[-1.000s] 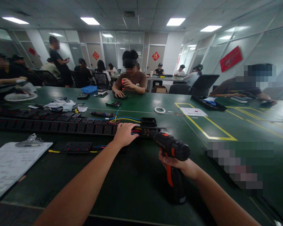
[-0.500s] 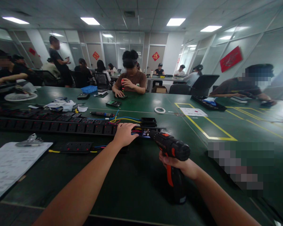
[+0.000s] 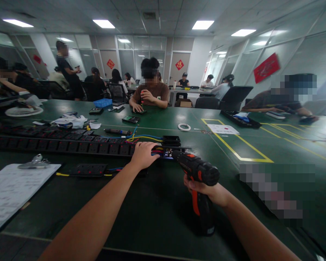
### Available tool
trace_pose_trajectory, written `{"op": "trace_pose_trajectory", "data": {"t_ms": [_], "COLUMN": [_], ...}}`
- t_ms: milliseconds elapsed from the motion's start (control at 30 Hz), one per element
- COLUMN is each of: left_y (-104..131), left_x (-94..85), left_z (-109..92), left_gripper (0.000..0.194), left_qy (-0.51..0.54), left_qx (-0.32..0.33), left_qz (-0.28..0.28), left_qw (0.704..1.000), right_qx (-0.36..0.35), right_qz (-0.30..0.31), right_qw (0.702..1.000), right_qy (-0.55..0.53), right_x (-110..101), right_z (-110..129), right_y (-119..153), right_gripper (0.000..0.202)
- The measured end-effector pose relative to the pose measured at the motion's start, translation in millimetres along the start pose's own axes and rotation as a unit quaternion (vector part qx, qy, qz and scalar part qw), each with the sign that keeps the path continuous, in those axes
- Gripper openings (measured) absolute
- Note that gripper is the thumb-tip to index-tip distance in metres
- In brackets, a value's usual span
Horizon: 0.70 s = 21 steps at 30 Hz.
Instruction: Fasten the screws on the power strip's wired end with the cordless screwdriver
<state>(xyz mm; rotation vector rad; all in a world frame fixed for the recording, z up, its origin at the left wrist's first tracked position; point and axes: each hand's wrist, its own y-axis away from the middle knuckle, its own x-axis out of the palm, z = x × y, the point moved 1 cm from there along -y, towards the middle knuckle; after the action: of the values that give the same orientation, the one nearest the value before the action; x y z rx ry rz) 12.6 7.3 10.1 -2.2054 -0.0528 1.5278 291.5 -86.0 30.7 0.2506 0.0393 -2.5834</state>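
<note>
Left hand (image 3: 143, 155) lay over the socket strip (image 3: 93, 148), thumb spread from fingers; right hand (image 3: 201, 186) clasped the drill (image 3: 199, 169), nose at strip's end.

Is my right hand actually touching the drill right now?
Touching. The head view shows it plainly: the right hand is wrapped around the handle of the drill, with no gap between skin and grip.
</note>
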Motion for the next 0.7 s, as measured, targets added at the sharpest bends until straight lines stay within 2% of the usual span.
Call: {"op": "trace_pose_trajectory", "data": {"t_ms": [700], "left_y": [0.2], "left_x": [0.4], "left_z": [0.6], "left_gripper": [0.051], "left_qy": [-0.006], "left_qx": [0.004], "left_qz": [-0.004], "left_qw": [1.000], "right_qx": [0.000], "right_qz": [0.032], "right_qw": [0.999], "right_qy": [-0.019], "right_x": [2.2], "right_z": [2.1], "right_y": [0.2], "right_gripper": [0.047]}}
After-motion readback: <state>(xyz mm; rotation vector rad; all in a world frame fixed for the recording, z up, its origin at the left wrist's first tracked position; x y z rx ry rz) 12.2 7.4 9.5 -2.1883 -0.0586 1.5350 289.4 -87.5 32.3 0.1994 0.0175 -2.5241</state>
